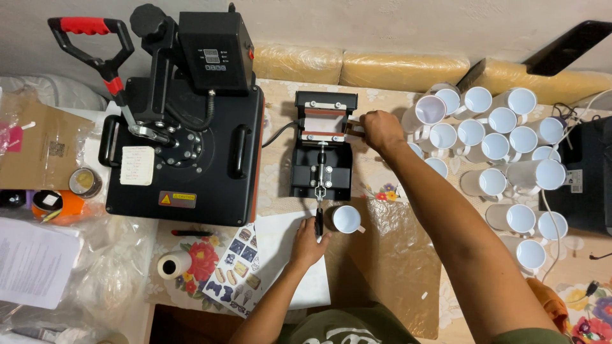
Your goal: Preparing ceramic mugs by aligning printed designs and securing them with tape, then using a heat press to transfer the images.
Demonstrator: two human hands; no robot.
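A small black mug press (322,167) stands on the table's middle. Its orange-edged heater band (324,121) wraps a white piece, apparently a mug. My right hand (380,129) reaches to the heater's right end, and its fingers pinch the white part that sticks out there. My left hand (308,244) is closed on the black lever handle (318,221) at the press's near end. A white mug (346,218) stands upright just right of that handle, apart from my left hand.
A large black flat heat press (185,137) with a red-gripped handle (86,27) fills the left. Several white mugs (497,146) crowd the right, beside a black box (590,172). A printed picture sheet (239,271), white paper (287,255), tape roll (173,264) and brown sheet (395,261) lie near me.
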